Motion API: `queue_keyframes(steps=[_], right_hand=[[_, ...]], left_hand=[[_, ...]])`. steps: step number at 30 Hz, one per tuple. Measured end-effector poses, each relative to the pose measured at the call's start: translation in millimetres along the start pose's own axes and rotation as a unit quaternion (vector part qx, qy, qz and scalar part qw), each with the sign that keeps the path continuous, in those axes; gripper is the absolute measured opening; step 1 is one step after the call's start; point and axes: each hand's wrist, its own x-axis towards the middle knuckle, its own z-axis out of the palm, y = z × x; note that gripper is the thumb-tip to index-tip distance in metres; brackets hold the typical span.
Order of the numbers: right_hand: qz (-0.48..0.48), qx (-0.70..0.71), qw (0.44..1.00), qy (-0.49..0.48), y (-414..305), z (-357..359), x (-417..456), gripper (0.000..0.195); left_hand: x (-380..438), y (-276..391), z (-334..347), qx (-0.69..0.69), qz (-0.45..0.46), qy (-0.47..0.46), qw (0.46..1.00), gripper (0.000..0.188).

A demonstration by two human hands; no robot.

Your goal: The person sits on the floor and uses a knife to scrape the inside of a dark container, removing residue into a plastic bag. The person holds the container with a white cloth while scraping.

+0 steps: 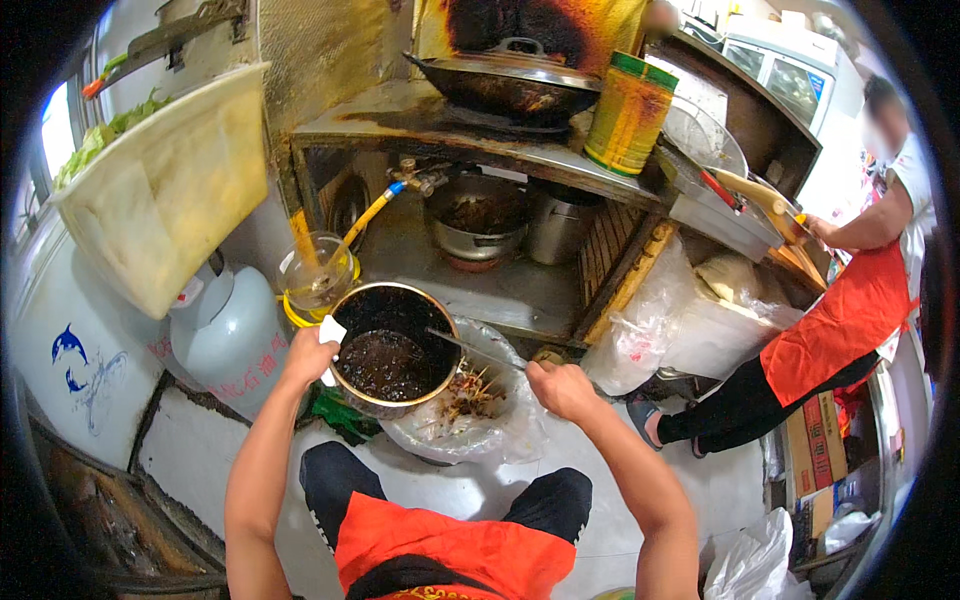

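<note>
My left hand [310, 358] grips the rim of a deep metal pot [448, 381] through a folded white cloth or paper [331, 342]. The pot tilts toward me, and a dark, glossy substance [381, 366] with lumps covers its bottom. In my right hand [561, 386] is the handle of a thin metal utensil [480, 351]. Its far end reaches over the pot's right rim into the pot; the shape of its tip cannot be made out. Partly beneath the pot stands a bin lined with a clear plastic bag [517, 431], holding thin sticks and brown scraps [472, 394].
A gas cylinder [229, 330] and a plastic jug [319, 274] stand at left, below a large pale tub [172, 187] of greens. Ahead, a lidded wok [510, 86] sits on a metal counter [360, 120], pots [480, 225] underneath. A co-worker in a red apron [840, 322] stands at right.
</note>
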Motion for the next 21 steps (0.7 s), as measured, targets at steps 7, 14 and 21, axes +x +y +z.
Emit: queue_keyframes(steps=[7, 14, 21], right_hand=[[0.272, 0.351, 0.894, 0.052, -35, 51, -27, 0.028], [0.378, 0.710, 0.594, 0.004, -92, 110, -60, 0.017], [0.331, 0.744, 0.581, 0.004, -112, 83, -52, 0.013]], left_hand=[[10, 4, -14, 0.027, -0.027, -0.022, 0.999, 0.028], [-17, 23, -18, 0.091, -0.093, -0.055, 0.990, 0.040], [-1, 0, -27, 0.115, -0.074, 0.001, 0.991, 0.047]])
